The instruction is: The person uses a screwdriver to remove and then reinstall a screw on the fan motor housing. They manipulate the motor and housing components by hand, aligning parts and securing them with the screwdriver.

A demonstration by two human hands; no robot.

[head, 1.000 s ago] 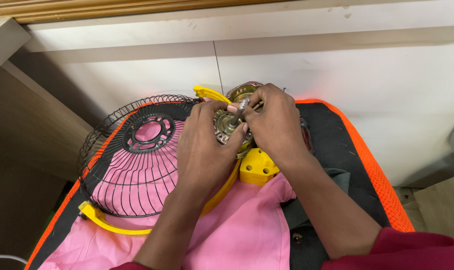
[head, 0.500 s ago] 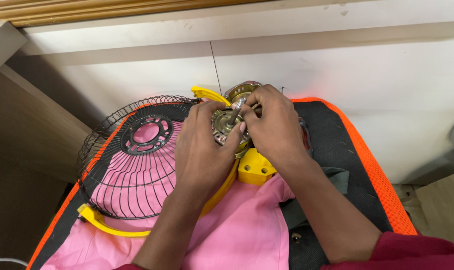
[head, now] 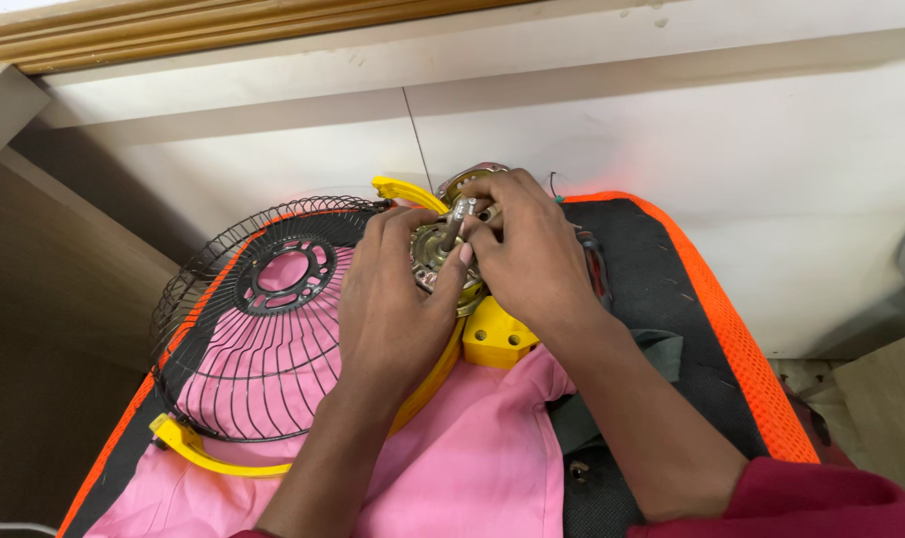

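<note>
A metal fan motor (head: 441,251) with a short shaft pointing up sits on a yellow plastic fan body (head: 497,337). My left hand (head: 398,299) wraps around the motor's left side, thumb against its rim. My right hand (head: 527,249) covers the motor's right side, and its fingertips pinch a small part at the shaft's top. To the left lies a black wire fan guard (head: 258,329) with a round hub, ringed by a yellow rim (head: 208,456).
Everything rests on a pink cloth (head: 472,468) over a black mat with an orange mesh border (head: 742,349). A white wall (head: 672,130) with a wooden strip stands close behind. A brown surface lies to the left.
Both hands stay on the motor. The right fingers have shifted slightly at the shaft's top; the view has moved a little.
</note>
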